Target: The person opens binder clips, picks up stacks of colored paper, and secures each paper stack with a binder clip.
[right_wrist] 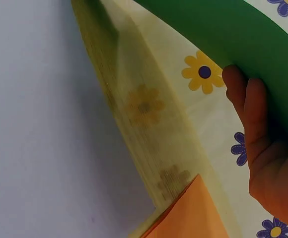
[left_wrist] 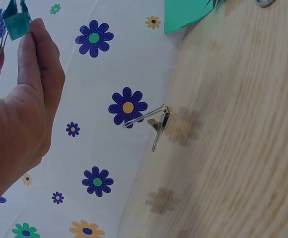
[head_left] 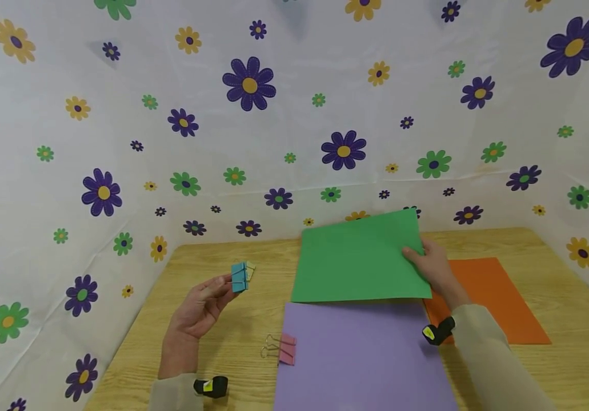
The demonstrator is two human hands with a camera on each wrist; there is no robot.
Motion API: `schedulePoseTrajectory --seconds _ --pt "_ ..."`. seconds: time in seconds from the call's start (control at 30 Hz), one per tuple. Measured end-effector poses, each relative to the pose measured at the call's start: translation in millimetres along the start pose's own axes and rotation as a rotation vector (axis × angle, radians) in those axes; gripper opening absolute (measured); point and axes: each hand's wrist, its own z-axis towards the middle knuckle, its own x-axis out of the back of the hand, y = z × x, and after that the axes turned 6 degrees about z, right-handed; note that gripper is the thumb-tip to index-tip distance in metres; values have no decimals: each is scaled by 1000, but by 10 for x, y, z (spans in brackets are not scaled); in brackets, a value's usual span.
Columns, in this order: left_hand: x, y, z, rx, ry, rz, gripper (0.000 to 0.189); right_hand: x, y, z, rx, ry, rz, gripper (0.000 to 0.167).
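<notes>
Wooden table (head_left: 222, 337) enclosed on three sides by a white cloth backdrop printed with flowers (head_left: 171, 114). A purple paper sheet (head_left: 361, 359) lies flat at the near centre. A pink binder clip (head_left: 285, 348) sits just off its left edge. An orange paper sheet (head_left: 495, 297) lies flat to the right, partly under the right forearm. In the left wrist view a silver binder clip (left_wrist: 159, 124) rests at the table's edge, by the cloth.

Left hand (head_left: 199, 311) is raised at the left, fingertips pinching a teal binder clip (head_left: 240, 277). Right hand (head_left: 435, 268) grips the right edge of a green paper sheet (head_left: 358, 260), held tilted above the table beyond the purple sheet, thumb on top, fingers (right_wrist: 253, 119) curled underneath.
</notes>
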Motion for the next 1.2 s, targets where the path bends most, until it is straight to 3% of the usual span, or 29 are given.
schedulePoseTrajectory --seconds 0.27,0.63,0.97,1.2 --pt "-7 -2 -8 -9 -4 -10 40 102 31 -75 -47 27 45 60" --pt "6 -15 2 -16 -44 -10 42 158 128 -195 -9 60 130 56" --pt "-54 -33 76 -12 -8 -9 45 221 214 -309 -113 54 214 65" --pt "-89 -56 124 -13 25 7 39 284 165 -365 -113 7 278 67"
